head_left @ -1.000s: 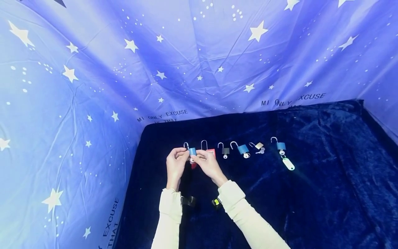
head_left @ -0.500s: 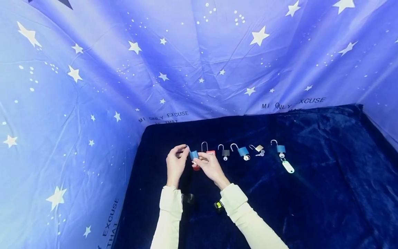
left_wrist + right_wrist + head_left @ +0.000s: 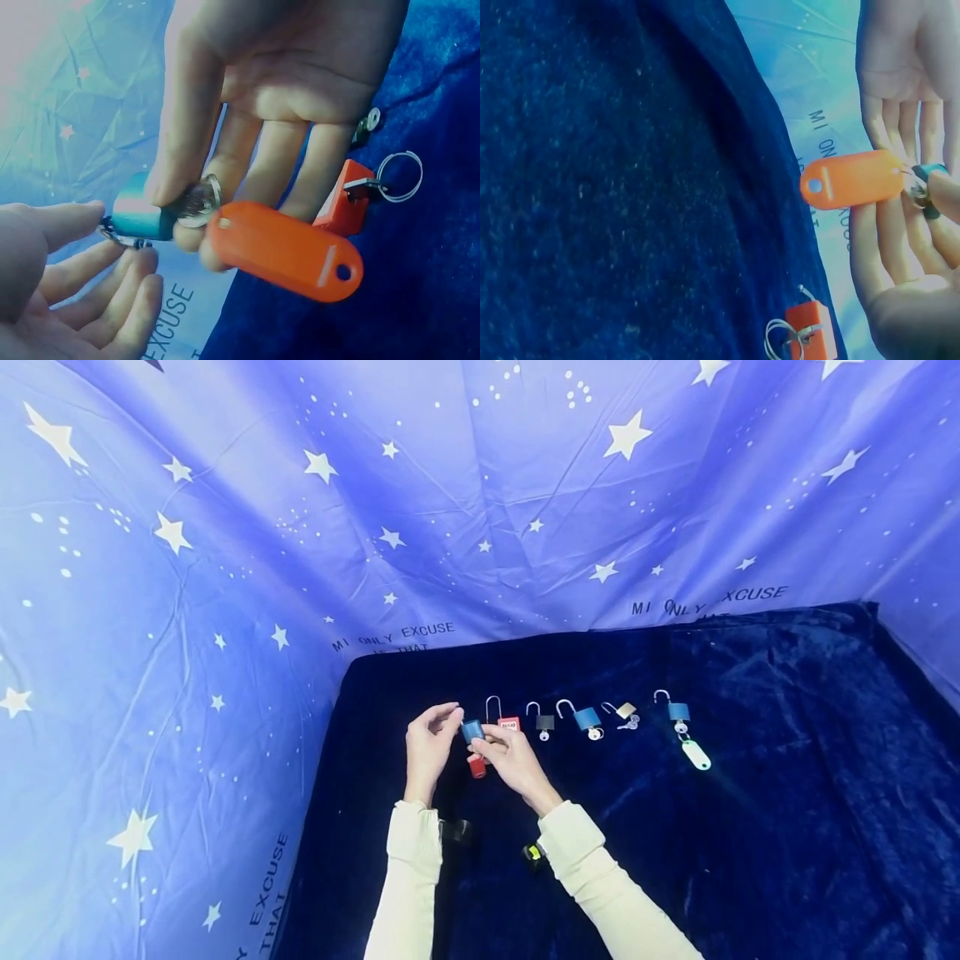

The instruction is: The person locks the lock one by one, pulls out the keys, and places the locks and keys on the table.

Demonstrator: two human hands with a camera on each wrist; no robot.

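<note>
My right hand (image 3: 516, 762) pinches the body of a small blue padlock (image 3: 472, 730) between thumb and fingers. Silver keys (image 3: 198, 201) and an orange-red key tag (image 3: 285, 251) hang from the padlock's key end. At the other end, the thumb and fingertips of my left hand (image 3: 429, 747) are at the shackle (image 3: 120, 238), seeming to pinch it; fingers partly hide it. In the right wrist view, the tag (image 3: 855, 180) dangles in front of both hands. Just right of the padlock lies a red padlock (image 3: 509, 725) with its tall shackle raised.
Rightward along a row on the dark blue velvet cloth (image 3: 750, 827) lie a black padlock (image 3: 545, 723), a larger blue one (image 3: 587, 719), a brass one (image 3: 626, 711) and a blue padlock (image 3: 678, 712) with a pale green tag (image 3: 695, 755). Starry fabric (image 3: 480, 510) walls the back and left.
The blue padlock has tilted and shifted slightly right with my right hand. The red tag now hangs lower and shows more. My left fingertips have moved from the padlock's body to its shackle.
</note>
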